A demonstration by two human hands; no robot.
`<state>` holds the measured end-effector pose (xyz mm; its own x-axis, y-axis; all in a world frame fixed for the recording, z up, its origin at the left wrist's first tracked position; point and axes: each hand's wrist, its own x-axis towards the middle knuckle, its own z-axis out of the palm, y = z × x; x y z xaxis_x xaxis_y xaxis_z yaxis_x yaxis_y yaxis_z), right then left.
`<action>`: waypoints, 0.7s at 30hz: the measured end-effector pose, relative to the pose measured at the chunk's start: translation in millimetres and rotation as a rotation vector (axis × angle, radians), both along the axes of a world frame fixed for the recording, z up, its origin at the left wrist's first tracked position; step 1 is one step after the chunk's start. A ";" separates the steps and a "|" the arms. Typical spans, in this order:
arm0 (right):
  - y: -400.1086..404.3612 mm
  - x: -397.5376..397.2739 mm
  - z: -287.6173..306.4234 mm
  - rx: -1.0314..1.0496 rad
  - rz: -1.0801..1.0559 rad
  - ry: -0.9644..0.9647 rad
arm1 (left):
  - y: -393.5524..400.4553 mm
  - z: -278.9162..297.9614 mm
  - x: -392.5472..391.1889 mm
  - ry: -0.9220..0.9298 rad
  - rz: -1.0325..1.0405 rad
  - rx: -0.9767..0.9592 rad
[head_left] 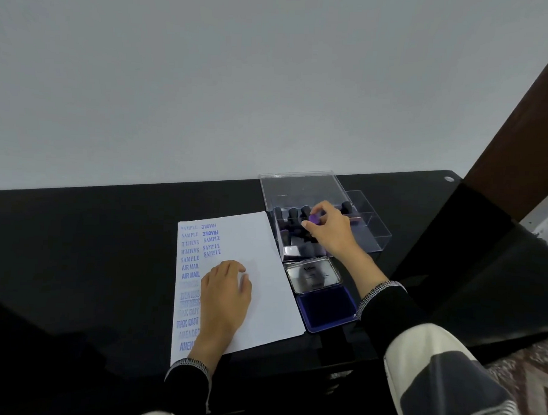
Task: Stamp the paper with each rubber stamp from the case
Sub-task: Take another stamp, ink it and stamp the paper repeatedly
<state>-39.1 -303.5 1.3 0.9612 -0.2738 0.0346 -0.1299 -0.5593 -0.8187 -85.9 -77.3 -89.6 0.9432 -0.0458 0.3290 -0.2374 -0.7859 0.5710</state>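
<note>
A black desk [110,232] runs the width of the frame beneath a plain pale wall [208,81], its near edge lost in shadow and its right end cut by a dark brown post [518,122]. On it lies a white sheet of paper [264,269], its left margin crowded with blue impressions reading SAMPLE, FRAGILE, AIR MAIL and FAX OUT; several lower ones are blurred, and the bottom words are partly covered by the person's wrist. The left hand [226,295] rests flat on the sheet, fingers relaxed and spread, holding nothing. Just right of the paper stands a clear plastic case [374,232] with its transparent lid [298,189] raised at the back; inside, a row of dark-handled rubber stamps [292,212] stands upright, though their number and faces cannot be made out through the glare and behind the hand. The right hand [331,231] reaches into the case, fingers curled and pinching a stamp with a purple top [314,219] among the others; its lower part is hidden. Touching the case's near side sits an open ink pad [328,308], the dark blue pad nearest the viewer and its silver lid [314,275] folded back, the label too small to read. Black sleeves with pale speckled cuffs [381,291] cover both forearms.
</note>
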 end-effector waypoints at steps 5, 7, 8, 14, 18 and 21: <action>8.6 -0.7 -6.4 -0.131 0.016 0.046 | 0.3 -1.9 0.9 -0.005 -0.001 0.001; 11.5 1.5 -5.4 -0.188 0.039 0.087 | 0.3 -2.3 1.3 -0.006 -0.001 -0.001; 12.0 3.6 -4.3 -0.206 0.049 0.111 | 0.3 -2.2 1.3 -0.004 0.001 0.000; 11.3 17.6 4.2 -0.236 0.131 0.251 | 0.3 -2.0 1.1 0.004 0.003 -0.002; 16.6 26.7 8.6 -0.364 0.185 0.379 | 0.0 -1.2 0.7 0.008 0.005 -0.011; 18.3 33.7 2.4 -0.407 0.162 0.452 | 0.2 -1.0 0.8 0.008 0.005 -0.011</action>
